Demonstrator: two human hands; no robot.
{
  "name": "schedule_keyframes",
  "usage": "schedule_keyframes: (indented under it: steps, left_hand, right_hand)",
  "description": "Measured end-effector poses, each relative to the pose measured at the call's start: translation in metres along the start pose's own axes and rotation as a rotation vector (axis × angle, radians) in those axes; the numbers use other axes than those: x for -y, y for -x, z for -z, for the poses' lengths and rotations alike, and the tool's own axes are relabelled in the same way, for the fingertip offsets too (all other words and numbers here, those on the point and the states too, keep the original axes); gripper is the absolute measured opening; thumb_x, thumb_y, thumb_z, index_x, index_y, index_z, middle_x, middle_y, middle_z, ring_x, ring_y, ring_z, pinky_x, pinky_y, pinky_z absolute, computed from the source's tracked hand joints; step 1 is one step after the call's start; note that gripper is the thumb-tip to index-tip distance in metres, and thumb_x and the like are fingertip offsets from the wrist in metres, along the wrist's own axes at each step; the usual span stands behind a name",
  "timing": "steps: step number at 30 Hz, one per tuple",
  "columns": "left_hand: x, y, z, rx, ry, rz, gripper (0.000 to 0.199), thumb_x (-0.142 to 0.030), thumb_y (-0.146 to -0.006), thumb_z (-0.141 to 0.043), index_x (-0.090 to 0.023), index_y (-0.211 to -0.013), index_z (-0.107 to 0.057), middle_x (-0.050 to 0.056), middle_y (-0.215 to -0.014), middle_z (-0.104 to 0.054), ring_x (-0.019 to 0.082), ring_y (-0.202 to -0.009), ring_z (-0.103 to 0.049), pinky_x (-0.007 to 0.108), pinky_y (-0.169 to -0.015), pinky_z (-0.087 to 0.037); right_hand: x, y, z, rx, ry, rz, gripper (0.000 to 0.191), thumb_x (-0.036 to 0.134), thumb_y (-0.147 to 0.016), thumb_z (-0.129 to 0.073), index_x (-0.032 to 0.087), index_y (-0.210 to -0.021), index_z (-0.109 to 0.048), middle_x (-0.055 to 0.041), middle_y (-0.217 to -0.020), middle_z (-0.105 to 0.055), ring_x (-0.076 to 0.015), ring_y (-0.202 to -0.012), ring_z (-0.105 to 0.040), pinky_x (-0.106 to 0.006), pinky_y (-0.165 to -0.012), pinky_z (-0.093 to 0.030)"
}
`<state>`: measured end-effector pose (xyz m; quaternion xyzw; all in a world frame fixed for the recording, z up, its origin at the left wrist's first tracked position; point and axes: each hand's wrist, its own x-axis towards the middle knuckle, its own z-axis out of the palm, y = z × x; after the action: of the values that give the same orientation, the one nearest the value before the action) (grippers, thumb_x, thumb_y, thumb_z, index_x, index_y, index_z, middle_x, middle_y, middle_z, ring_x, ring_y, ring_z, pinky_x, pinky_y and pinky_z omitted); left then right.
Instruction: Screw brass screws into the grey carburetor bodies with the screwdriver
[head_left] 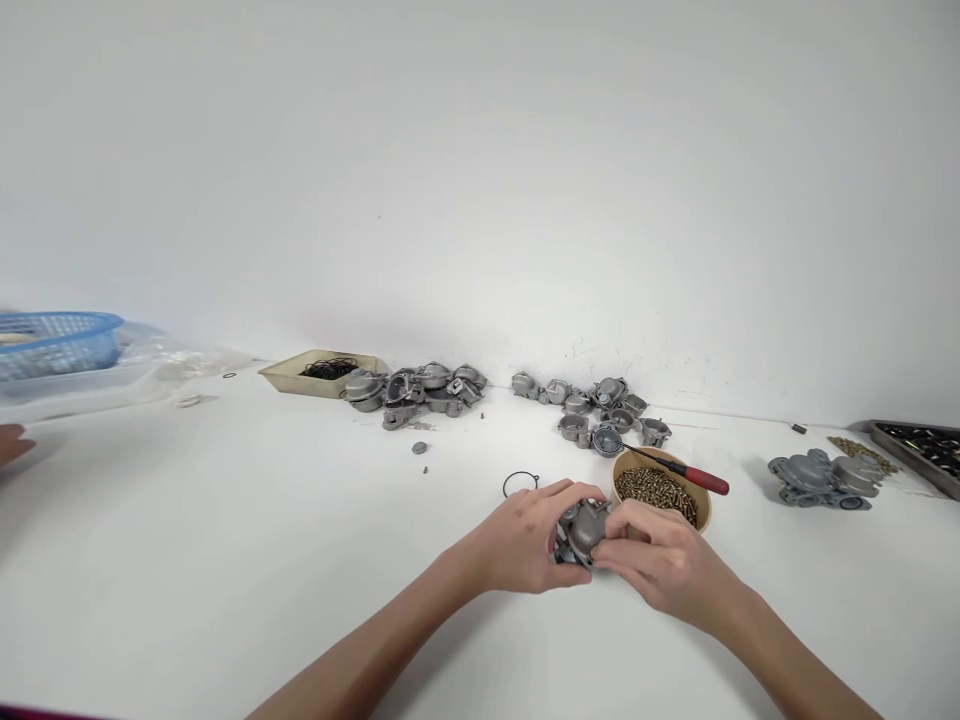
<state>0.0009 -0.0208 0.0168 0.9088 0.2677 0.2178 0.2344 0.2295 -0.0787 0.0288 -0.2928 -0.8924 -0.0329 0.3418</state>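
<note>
My left hand [532,535] is wrapped around a grey metal carburetor [586,530] just above the white table, thumb below and fingers over the top. My right hand [652,555] meets it from the right, with fingertips pinched together against the carburetor's edge. Whatever lies between those fingertips is too small or hidden to make out. Right behind my right hand stands a tan bowl [705,515] full of small brass-coloured screws [656,490]. Across its rim rests a screwdriver [705,478] with a red handle. A thin black rubber ring [520,474] lies behind my left hand.
Grey castings [431,390] are heaped by the wall, with more bowl-shaped castings [600,405] to their right. A cream tray [289,375] holds black rings. At right sit another carburetor [821,480] and a dark tray [915,450]. Another person's hand [13,445] shows beneath a blue basket [67,340].
</note>
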Motion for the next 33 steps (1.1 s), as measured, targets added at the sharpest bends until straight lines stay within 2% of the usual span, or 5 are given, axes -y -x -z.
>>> schedule_keyframes:
  steps: [15,22,25,28,33]
  left_hand:
    - [-0.002,0.0,0.001,-0.01,0.003,-0.025,0.055,-0.041,-0.082,-0.077,-0.028,-0.13,-0.053,0.004,-0.12,-0.07,0.027,-0.097,-0.07,0.035,-0.079,-0.052]
    - [0.002,0.0,-0.001,-0.019,0.022,-0.047,0.068,-0.053,-0.08,-0.082,-0.029,-0.137,-0.054,0.008,-0.136,-0.063,0.027,-0.103,-0.07,0.036,-0.085,-0.056]
    - [0.003,0.001,0.0,0.005,-0.003,-0.023,0.07,-0.052,-0.08,-0.083,-0.038,-0.143,-0.054,0.007,-0.147,-0.055,0.022,-0.088,-0.071,0.035,-0.084,-0.058]
    - [0.001,0.002,0.004,0.045,0.018,-0.04,0.068,-0.038,-0.085,-0.079,-0.045,-0.146,-0.052,0.005,-0.151,-0.051,0.023,-0.095,-0.072,0.037,-0.088,-0.059]
    - [0.001,0.006,0.009,0.086,0.062,-0.1,0.073,-0.021,-0.086,-0.065,-0.043,-0.153,-0.045,0.006,-0.159,-0.046,0.034,-0.132,-0.06,0.049,-0.106,-0.054]
  right_hand:
    - [0.002,0.001,-0.006,0.008,-0.015,0.021,0.033,0.016,-0.106,-0.051,0.019,-0.083,-0.076,-0.0036,-0.083,-0.06,-0.0121,-0.066,-0.05,-0.026,-0.055,-0.035]
    - [-0.006,-0.002,0.014,-0.025,0.039,0.017,0.032,0.013,-0.103,-0.048,0.019,-0.115,-0.076,-0.0072,-0.089,-0.066,-0.0145,-0.071,-0.06,-0.026,-0.058,-0.048]
    - [-0.031,0.003,0.036,-0.098,0.174,-0.145,0.028,0.019,-0.105,-0.05,0.019,-0.117,-0.076,-0.0085,-0.095,-0.07,-0.0148,-0.073,-0.064,-0.026,-0.059,-0.051]
    - [-0.064,0.017,0.058,-0.088,0.353,-0.387,0.032,0.037,-0.107,-0.051,0.021,-0.111,-0.078,-0.0094,-0.1,-0.072,-0.0169,-0.072,-0.067,-0.029,-0.06,-0.052]
    - [-0.099,0.04,0.081,0.267,0.316,-0.678,0.05,0.066,-0.096,-0.057,0.024,-0.111,-0.08,-0.0108,-0.118,-0.073,-0.0296,-0.099,-0.072,-0.041,-0.078,-0.058]
